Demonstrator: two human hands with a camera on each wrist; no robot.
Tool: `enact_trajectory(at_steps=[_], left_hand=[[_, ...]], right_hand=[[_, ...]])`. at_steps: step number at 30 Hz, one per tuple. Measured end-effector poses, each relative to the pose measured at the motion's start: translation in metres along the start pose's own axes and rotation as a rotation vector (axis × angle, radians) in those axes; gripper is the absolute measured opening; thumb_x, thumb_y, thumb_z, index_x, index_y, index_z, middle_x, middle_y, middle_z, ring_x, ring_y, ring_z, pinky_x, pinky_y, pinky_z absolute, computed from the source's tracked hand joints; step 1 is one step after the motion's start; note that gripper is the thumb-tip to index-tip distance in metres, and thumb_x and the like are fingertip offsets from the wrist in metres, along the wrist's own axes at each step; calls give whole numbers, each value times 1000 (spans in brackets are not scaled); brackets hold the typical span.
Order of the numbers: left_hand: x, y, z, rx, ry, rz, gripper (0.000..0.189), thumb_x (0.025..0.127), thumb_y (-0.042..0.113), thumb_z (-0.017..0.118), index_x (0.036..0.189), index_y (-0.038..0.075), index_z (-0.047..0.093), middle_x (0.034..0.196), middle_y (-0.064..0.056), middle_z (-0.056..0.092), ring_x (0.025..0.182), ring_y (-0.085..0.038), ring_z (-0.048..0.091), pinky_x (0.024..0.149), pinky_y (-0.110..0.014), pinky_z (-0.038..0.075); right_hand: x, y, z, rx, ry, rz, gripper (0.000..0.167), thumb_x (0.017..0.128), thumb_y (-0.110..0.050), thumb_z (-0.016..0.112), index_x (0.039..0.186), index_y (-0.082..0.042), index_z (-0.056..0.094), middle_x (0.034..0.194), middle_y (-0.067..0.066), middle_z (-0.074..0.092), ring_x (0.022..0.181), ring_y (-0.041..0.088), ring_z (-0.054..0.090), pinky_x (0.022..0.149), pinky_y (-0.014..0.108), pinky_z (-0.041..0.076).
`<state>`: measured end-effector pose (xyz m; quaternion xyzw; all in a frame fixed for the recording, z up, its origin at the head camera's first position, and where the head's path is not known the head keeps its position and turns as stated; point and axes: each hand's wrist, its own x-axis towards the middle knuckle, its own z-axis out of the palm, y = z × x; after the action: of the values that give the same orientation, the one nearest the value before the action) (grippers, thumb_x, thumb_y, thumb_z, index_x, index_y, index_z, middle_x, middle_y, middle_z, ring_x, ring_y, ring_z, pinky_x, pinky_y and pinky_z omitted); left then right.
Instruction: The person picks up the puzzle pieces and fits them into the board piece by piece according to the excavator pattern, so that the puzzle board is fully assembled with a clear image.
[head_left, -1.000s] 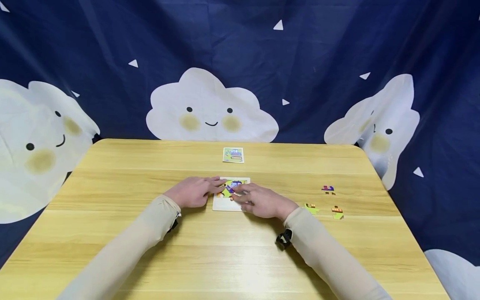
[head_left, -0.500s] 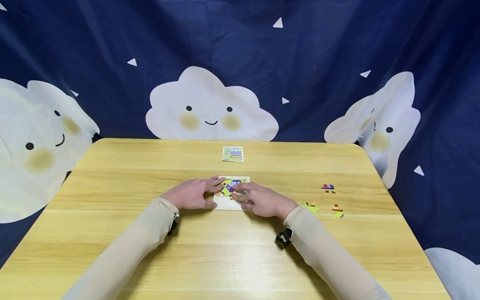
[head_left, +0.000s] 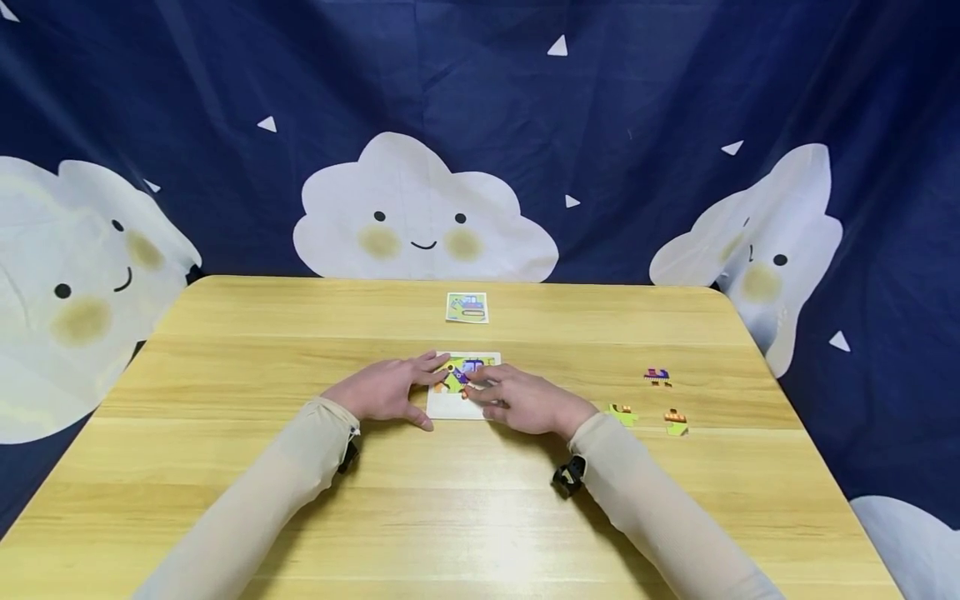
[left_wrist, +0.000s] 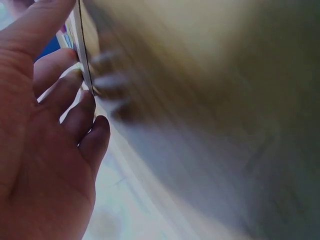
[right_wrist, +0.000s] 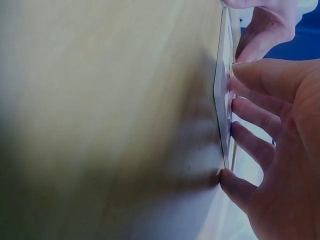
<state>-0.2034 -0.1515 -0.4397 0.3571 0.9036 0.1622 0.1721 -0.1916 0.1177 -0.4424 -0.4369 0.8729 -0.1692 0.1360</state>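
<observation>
Left grip (head_left: 381,388) spread, I am touching the white board (head_left: 442,412), while my right grip (head_left: 531,402), also spread, is resting on fitted pieces (head_left: 455,382). Between my grips, these are filling the far part; the near strip (head_left: 461,407) is lying bare. Right of both, three loose pieces (head_left: 674,419) are lying unplaced: the work seems partly done.

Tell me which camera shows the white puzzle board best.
The head view: it shows the puzzle board from above, pieces along its far part, though the left hand and right hand cover some. The left wrist view catches a bit of edge; the right wrist view, a longer stretch.
</observation>
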Motion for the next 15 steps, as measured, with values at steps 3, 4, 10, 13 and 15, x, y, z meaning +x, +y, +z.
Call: enact_trajectory(at_steps=[3,4,10,13,15], left_hand=[[0,0,0,-5,0,13,87,75,50,79,145,8,48,159,-6,26,144,-28,24,113,-49,28],[0,0,-1,-9,0,15,87,75,50,79,145,8,48,159,-6,26,144,-28,24,113,-48,28],[0,0,0,-14,12,29,86,76,49,79,144,7,48,159,-6,26,144,-29,25,113,-49,28],[1,0,-1,-5,8,26,86,76,49,79,144,7,48,159,-6,27,144,-29,25,113,-48,28],[1,0,-1,-6,5,21,86,76,49,80,145,8,48,159,-5,26,144,-28,25,113,-47,28]], right_hand=[[0,-1,-1,10,-10,8,41,100,-20,58,140,-8,55,153,7,38,141,27,31,115,45,25],[0,-2,-1,8,-14,11,41,101,-21,57,140,-8,55,153,7,38,141,27,31,115,45,25],[0,-3,-3,8,-3,12,44,100,-23,58,141,-6,54,154,9,37,141,28,31,115,45,25],[-4,-2,-5,62,55,46,43,100,-23,58,139,-5,56,151,9,41,138,28,34,114,44,27],[-11,1,-7,99,115,97,41,99,-22,60,136,-5,59,146,10,47,135,28,39,112,45,31]])
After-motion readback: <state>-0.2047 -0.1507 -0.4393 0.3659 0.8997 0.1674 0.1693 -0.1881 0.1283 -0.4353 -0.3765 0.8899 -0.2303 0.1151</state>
